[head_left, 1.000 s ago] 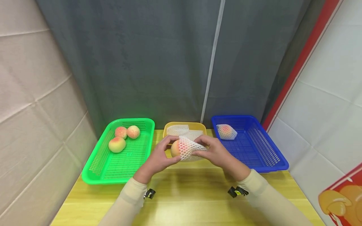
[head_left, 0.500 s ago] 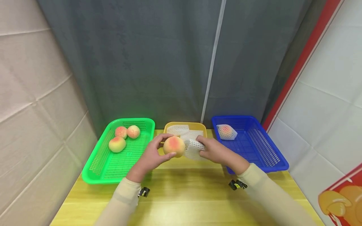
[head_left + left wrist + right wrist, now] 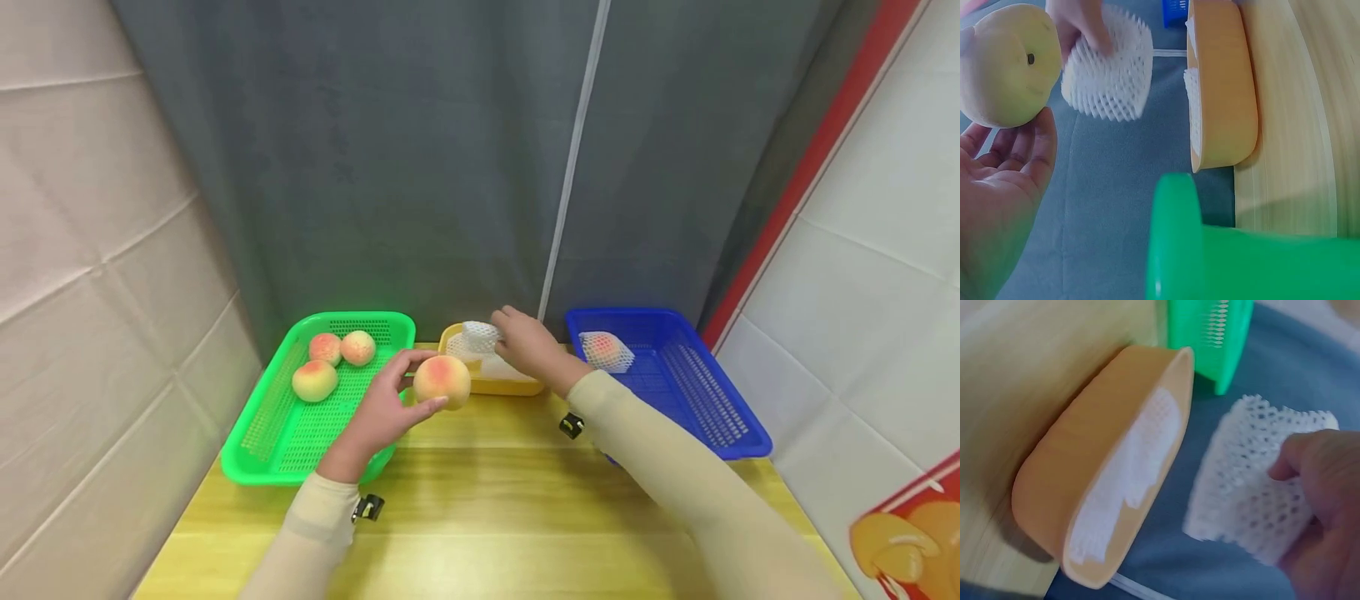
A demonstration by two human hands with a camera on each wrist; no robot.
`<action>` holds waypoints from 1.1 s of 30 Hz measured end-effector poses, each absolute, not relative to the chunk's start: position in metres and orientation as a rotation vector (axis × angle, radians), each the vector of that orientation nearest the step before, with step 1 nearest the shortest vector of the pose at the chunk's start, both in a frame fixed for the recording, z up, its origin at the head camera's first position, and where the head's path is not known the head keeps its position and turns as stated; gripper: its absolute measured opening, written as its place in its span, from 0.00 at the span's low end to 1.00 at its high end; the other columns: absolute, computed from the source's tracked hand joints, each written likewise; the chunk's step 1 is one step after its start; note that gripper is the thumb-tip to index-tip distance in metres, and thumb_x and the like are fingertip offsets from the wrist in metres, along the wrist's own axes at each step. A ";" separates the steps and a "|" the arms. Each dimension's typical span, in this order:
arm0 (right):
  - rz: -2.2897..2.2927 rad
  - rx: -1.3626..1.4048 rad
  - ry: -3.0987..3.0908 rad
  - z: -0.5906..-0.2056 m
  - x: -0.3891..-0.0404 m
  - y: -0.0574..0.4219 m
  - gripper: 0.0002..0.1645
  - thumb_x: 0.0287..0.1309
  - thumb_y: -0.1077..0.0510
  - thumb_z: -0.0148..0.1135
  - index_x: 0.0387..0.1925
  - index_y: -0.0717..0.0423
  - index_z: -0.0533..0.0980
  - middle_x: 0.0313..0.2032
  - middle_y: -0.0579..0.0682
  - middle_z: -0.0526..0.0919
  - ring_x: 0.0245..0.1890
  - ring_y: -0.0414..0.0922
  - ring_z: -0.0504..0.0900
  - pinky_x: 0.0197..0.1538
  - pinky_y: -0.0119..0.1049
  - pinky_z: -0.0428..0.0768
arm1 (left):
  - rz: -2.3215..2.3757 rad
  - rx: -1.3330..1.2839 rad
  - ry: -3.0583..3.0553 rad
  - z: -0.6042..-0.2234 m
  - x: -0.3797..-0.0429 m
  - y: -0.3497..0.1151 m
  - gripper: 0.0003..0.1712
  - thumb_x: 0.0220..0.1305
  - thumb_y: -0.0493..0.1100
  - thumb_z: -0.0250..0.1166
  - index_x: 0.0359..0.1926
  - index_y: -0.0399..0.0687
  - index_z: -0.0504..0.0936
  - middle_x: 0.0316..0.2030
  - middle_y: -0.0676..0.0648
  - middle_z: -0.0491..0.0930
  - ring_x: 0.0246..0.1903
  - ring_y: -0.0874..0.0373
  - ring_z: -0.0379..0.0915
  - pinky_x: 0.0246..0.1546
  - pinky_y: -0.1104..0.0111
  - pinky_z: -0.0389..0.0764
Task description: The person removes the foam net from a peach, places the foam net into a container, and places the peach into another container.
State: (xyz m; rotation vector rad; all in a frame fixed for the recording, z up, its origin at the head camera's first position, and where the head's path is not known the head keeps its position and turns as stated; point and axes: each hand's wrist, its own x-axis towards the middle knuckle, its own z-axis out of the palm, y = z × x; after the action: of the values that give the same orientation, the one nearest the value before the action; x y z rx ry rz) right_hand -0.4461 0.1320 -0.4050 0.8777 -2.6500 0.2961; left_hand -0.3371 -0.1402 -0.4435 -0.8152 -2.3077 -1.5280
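Observation:
My left hand grips a bare peach, thumb below it and fingers behind, above the table by the green basket's right side. In the left wrist view the same peach shows a small dark spot at its end. My right hand pinches a white foam net sleeve over the yellow tub. The right wrist view shows that sleeve hanging loose, nothing inside it, beside the tub. More white foam nets lie in the tub.
A green basket on the left holds several peaches, one of them a yellow-red peach. On the right, a blue basket holds one netted peach. The wooden table ends at a grey curtain behind.
The peach has come out of the foam net and moved left with my left hand. My right hand has carried the net away, up and back over the yellow tub.

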 end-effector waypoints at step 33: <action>0.455 1.082 -3.046 -0.475 -0.515 0.089 0.12 0.58 0.57 0.73 0.41 0.60 0.83 0.35 0.48 0.84 0.35 0.46 0.77 0.45 0.40 0.79 | -1.516 -0.779 -2.333 -0.446 -0.337 -0.144 0.36 0.57 0.54 0.77 0.65 0.65 0.73 0.56 0.58 0.74 0.54 0.60 0.74 0.54 0.60 0.79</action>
State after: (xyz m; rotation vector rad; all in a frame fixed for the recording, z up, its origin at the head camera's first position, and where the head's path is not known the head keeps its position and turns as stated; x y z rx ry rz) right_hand -0.5146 0.0891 -0.4747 1.0823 -3.0461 0.4547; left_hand -0.3366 -0.1443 -0.4457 -0.7792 -2.3333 -1.5162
